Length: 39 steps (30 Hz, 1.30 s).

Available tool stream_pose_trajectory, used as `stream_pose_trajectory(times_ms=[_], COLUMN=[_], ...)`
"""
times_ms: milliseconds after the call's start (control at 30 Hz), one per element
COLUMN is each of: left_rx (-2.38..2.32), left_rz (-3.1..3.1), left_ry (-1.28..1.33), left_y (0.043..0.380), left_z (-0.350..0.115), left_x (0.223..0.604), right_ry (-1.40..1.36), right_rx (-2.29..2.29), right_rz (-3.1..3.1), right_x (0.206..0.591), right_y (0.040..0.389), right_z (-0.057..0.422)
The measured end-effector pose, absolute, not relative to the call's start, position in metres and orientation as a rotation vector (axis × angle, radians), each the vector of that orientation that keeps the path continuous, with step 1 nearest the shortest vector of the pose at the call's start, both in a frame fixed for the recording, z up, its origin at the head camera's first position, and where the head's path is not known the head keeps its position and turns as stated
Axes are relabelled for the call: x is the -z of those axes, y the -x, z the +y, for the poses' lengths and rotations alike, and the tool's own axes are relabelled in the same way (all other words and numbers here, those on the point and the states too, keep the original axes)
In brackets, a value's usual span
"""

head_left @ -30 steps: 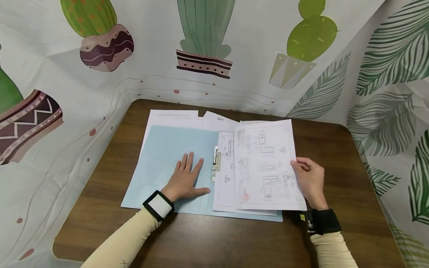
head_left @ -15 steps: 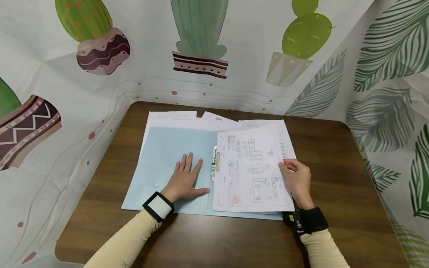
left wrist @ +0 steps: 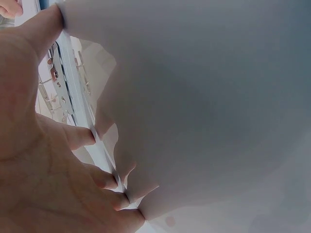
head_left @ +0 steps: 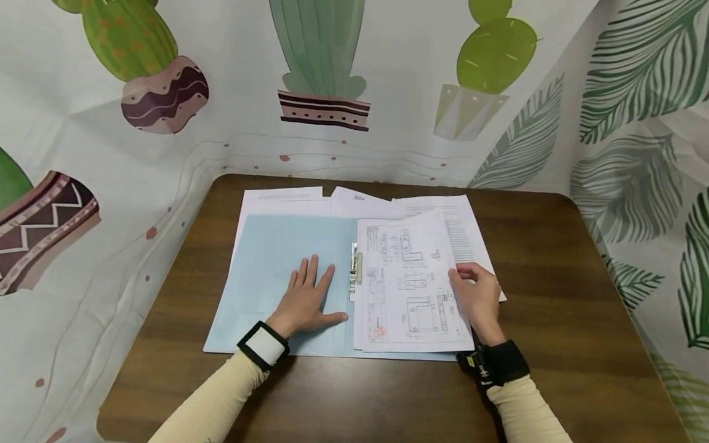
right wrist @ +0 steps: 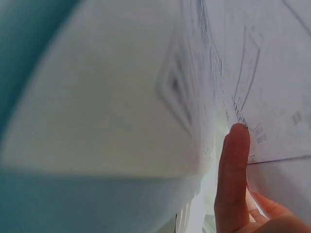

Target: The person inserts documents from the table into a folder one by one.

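Observation:
A light blue folder point(head_left: 277, 243) lies spread out on the table, with a metal clip point(head_left: 356, 272) along its spine. My left hand point(head_left: 303, 301) rests on the bare left cover, fingers straight and spread, as the left wrist view also shows. On the folder's right half is a sheet with technical drawings point(head_left: 415, 289). Its right edge is pinched between the thumb and fingers of my right hand point(head_left: 479, 296). The sheet's left edge reaches close to the clip; whether it is fixed there I cannot tell. Printed lines and a fingertip point(right wrist: 238, 141) appear in the right wrist view.
Behind the folder, loose white sheets point(head_left: 282, 198) stick out at the back of the brown wooden table point(head_left: 554, 277). A printed sheet point(head_left: 465, 231) lies beyond the folder at the back right. A patterned cloth point(head_left: 399, 141) hangs behind the table.
My right hand has moved left, bringing the drawing sheet toward the clip and over the papers beneath. More of the printed sheet behind it shows. The left hand keeps its place.

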<state>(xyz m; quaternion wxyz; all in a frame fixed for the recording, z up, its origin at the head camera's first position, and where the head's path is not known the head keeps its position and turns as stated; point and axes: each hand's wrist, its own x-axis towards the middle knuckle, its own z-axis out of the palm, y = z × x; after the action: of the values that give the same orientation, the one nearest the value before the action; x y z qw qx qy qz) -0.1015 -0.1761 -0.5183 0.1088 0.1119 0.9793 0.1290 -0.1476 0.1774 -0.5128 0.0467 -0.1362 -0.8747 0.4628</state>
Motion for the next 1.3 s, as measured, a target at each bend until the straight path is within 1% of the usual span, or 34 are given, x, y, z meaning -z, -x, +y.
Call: stream_pose_trajectory(times_ms=[267, 733, 1300], left_rx=[-0.373, -0.375, -0.373], left_rz=[2.868, 2.847, 2.859], left_ry=[-0.310, -0.304, -0.321], left_y=[0.101, 0.101, 0.099], left_z=[-0.175, -0.174, -0.174], left_x=[0.521, 0.514, 0.513], right_ry=[0.402, 0.377, 0.325], right_rx=[-1.417, -1.413, -1.151], right_rz=[-2.645, -2.639, -2.845], right_x=[0.516, 0.515, 0.510], right_y=[0.149, 0.148, 0.147], right_z=[0.171, 0.164, 0.166])
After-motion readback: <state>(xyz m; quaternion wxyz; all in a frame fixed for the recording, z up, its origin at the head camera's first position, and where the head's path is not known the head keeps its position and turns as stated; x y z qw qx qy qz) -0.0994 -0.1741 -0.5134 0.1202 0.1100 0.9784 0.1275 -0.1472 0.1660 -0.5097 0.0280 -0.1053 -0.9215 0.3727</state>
